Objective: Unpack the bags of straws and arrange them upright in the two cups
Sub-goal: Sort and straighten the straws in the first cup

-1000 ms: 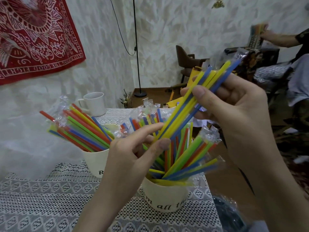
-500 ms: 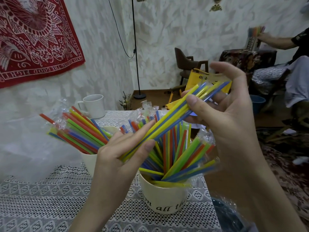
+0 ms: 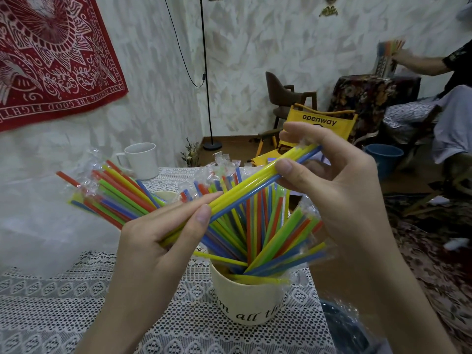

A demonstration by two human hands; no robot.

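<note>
We hold a slim bundle of straws [image 3: 258, 186], yellow ones with 1 blue along its lower edge, slanting across the space above the near cup [image 3: 246, 298]. Our left hand [image 3: 155, 241] pinches the low end between thumb and fingers, and our right hand [image 3: 329, 182] pinches the high end, where a scrap of crinkled clear wrapper [image 3: 304, 144] clings just beyond that grip. We judge the step to be stripping this bundle free before standing it in a cup; the next move calls for tipping the bundle upright and lowering it below the left grip into the crowded near cup. That cup is smooth, cream, lettered in black, fanned with thin glossy straws, some in clear sleeves. The far cup [image 3: 166, 194], behind the left grip, holds more. Both stand on the lace-covered tabletop [image 3: 51, 318].
</note>
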